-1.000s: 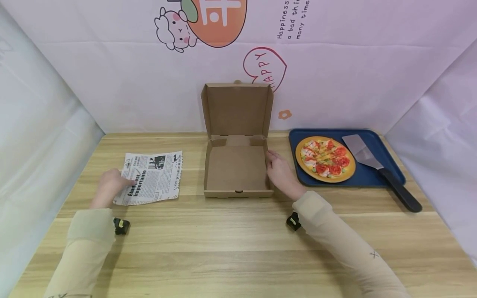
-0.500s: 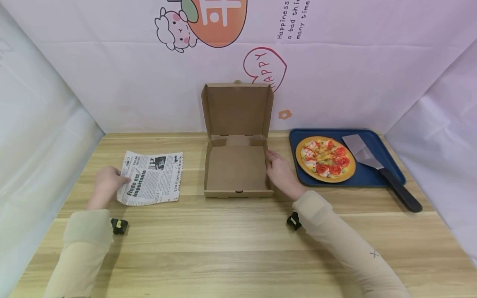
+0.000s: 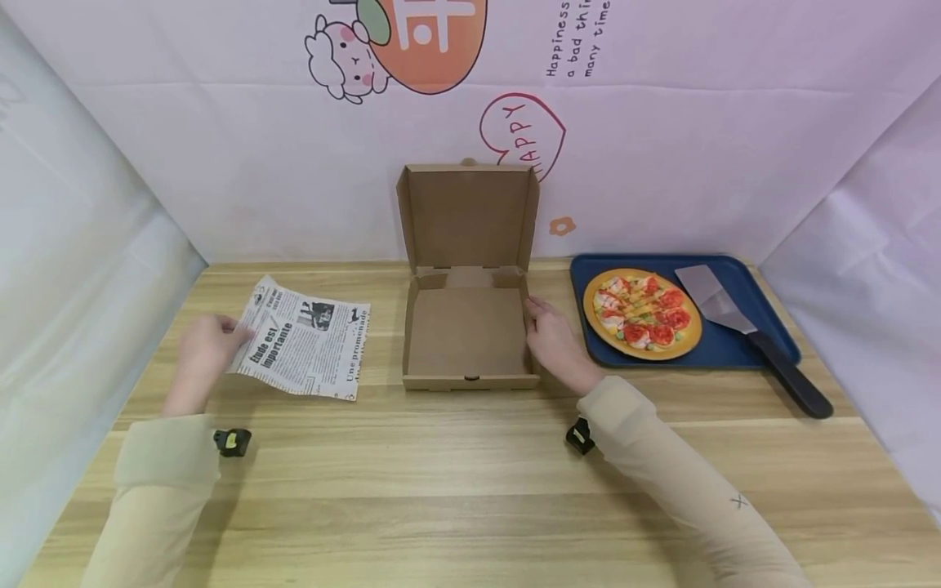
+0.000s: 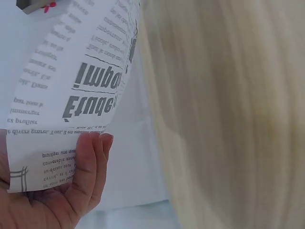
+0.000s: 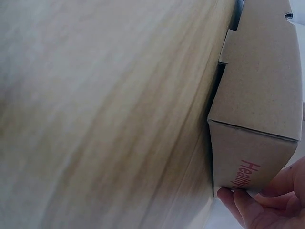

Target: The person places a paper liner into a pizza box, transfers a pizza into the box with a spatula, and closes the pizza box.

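At the left of the table, my left hand [image 3: 203, 349] pinches the left edge of a newsprint-patterned paper sheet [image 3: 312, 347]. The sheet is raised on that side and bows down toward the right. In the left wrist view, the fingers [image 4: 90, 167] lie against the printed paper [image 4: 71, 90]. A brown cardboard pizza box [image 3: 470, 335] stands open in the middle, its lid upright at the back and nothing inside. My right hand [image 3: 559, 347] holds the box's right side wall. Its fingertips [image 5: 226, 194] press on the outer wall below red lettering in the right wrist view.
On the right lies a blue tray [image 3: 603, 355] bearing a topped pizza [image 3: 643, 314] on a yellow round and a spatula [image 3: 782, 367]. The spatula's black handle juts over the tray's front edge. White printed cloth [image 3: 257, 180] walls the back and sides.
My left hand has drawn slightly back and up, lifting the paper's left side from the table; the sheet has tilted and shifted a little right. The right hand and box have stayed put.
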Demonstrator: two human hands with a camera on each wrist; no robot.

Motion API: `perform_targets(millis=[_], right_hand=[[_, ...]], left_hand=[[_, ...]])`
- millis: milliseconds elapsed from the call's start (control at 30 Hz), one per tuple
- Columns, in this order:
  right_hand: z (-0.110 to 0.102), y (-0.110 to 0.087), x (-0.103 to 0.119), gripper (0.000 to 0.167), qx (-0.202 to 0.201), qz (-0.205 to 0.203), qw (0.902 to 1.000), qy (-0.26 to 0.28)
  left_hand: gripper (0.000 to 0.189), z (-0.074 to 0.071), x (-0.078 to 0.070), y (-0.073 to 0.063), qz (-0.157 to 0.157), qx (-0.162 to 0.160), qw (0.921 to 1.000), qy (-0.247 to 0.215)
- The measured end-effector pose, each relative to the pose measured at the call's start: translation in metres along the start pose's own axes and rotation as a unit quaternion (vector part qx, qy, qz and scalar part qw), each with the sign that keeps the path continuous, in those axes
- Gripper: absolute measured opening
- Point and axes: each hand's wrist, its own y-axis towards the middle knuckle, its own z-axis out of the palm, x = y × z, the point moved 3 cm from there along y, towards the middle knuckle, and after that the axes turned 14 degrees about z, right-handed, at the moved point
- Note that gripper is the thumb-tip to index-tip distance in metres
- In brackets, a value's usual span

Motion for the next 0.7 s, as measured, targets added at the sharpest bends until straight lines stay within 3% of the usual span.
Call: perform_targets(millis=[367,533,700], right_hand=[[0.0,0.0,-0.001,0.039,0.007,0.005,1.0,-0.002],[0.0,0.0,-0.001,0.039,0.007,0.006,1.0,-0.003],[0.0,0.0,0.0,0.039,0.008,0.007,0.9999,-0.005]], left_hand=[[0.034,-0.012,-0.012,0.002,0.02,-0.047,0.9987,-0.001],[0.036,-0.018,-0.018,0.002,0.013,-0.06,0.9981,0.007],[0.039,-0.019,-0.023,0.004,-0.001,-0.051,0.9986,-0.014]])
